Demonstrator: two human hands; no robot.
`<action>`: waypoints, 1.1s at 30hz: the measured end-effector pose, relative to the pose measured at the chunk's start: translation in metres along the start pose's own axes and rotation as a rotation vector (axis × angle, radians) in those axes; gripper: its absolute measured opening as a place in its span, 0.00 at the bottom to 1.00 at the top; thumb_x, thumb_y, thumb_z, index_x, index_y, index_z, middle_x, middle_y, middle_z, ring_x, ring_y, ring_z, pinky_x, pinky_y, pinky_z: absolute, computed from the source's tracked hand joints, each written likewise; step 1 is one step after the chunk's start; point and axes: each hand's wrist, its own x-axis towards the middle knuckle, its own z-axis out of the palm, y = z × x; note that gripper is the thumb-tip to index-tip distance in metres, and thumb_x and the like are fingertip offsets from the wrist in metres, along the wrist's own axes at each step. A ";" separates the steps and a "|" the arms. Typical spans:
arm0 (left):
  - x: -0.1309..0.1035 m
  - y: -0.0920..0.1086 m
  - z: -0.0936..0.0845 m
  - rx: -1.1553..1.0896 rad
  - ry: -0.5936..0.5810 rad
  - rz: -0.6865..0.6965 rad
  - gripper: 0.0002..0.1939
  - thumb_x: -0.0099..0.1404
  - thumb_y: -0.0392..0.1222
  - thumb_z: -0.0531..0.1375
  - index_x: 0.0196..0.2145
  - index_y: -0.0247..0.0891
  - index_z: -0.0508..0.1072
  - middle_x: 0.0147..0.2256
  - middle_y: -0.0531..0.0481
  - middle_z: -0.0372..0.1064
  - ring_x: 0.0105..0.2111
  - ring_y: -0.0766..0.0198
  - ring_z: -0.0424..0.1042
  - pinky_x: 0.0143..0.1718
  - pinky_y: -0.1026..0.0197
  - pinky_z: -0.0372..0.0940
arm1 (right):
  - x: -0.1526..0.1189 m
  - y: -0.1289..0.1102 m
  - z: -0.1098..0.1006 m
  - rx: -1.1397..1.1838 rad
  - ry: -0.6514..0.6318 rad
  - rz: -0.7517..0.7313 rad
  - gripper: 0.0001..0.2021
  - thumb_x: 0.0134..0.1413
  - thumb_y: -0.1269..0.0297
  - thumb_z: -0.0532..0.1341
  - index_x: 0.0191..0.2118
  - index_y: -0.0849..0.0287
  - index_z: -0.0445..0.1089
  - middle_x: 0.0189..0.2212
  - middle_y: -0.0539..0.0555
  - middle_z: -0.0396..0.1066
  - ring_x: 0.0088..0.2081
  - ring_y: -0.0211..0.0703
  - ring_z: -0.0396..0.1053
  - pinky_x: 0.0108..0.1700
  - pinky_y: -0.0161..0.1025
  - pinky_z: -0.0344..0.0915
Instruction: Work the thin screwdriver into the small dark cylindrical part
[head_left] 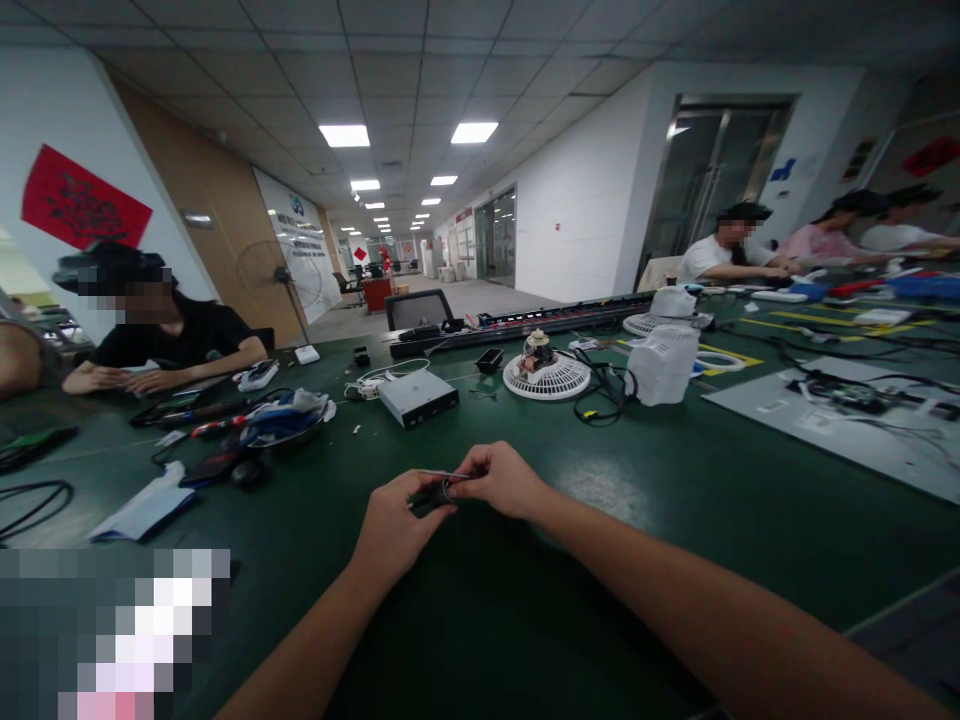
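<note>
Both hands meet above the green table (480, 590), near the middle of the head view. My left hand (401, 525) is closed, thumb and fingers around a small dark round part (442, 492). My right hand (504, 482) pinches at the same part from the right, beside a thin strip that runs along its top. The fingers hide most of the part, so its shape is hard to make out. Beyond the hands lies a silver and black box (418, 398). Behind to the right sits a white round grille (546, 378) with a motor on it.
Tools and a blue cloth in a bowl (285, 420) lie at left, near a folded paper (146, 508). A white housing (661, 365) with black cable stands at right, before a grey panel (847, 415). A person in black (180, 335) sits at left; others sit at far right.
</note>
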 end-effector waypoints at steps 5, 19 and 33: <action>-0.001 -0.001 0.001 0.005 -0.011 0.126 0.18 0.56 0.33 0.67 0.45 0.41 0.75 0.43 0.48 0.76 0.43 0.58 0.75 0.47 0.54 0.71 | -0.006 -0.014 0.003 0.155 0.032 0.272 0.12 0.31 0.69 0.72 0.25 0.62 0.69 0.19 0.44 0.67 0.21 0.31 0.60 0.24 0.31 0.54; 0.006 -0.002 -0.003 0.149 0.089 -0.090 0.10 0.55 0.35 0.64 0.37 0.40 0.75 0.37 0.50 0.75 0.37 0.58 0.74 0.41 0.55 0.70 | -0.010 -0.018 0.000 -0.537 0.029 -0.116 0.05 0.60 0.67 0.56 0.41 0.60 0.67 0.31 0.51 0.70 0.31 0.37 0.65 0.32 0.34 0.58; 0.007 -0.005 -0.006 0.200 0.051 -0.089 0.07 0.54 0.32 0.61 0.32 0.39 0.70 0.34 0.51 0.70 0.36 0.58 0.71 0.37 0.57 0.65 | -0.014 -0.024 -0.020 -1.013 -0.036 -0.334 0.13 0.61 0.63 0.58 0.48 0.52 0.76 0.38 0.53 0.69 0.38 0.41 0.68 0.39 0.37 0.60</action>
